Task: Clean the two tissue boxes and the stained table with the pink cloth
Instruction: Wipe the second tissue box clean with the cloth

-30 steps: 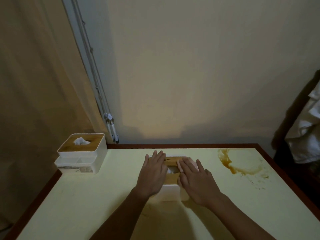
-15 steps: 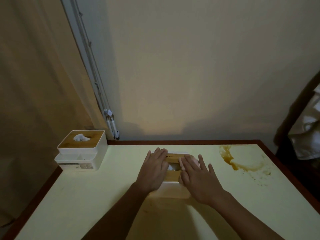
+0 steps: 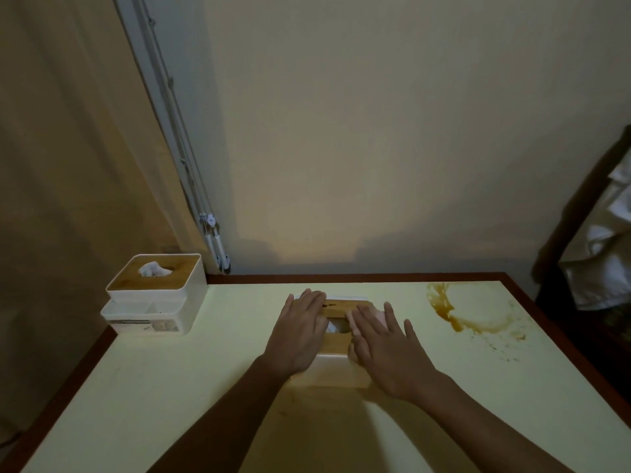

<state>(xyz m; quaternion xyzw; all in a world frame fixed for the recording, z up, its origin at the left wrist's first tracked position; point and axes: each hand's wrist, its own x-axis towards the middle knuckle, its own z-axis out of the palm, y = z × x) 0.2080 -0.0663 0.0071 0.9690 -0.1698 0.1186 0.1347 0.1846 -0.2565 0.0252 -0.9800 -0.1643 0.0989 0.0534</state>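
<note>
The table (image 3: 170, 387) bears a brown stain (image 3: 454, 315) right of the centre tissue box (image 3: 336, 336), tissue in its slot. Left of it, a second tissue box (image 3: 153, 295) shows tissue. The left hand (image 3: 297, 332) lies flat with fingers together; the right hand (image 3: 386, 349), fingers spread, presses the pink cloth (image 3: 380, 315).

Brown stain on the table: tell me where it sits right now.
In the head view, the brown stain lies on the table near its far right corner, right of the right hand and the tissue box under both hands.
</note>
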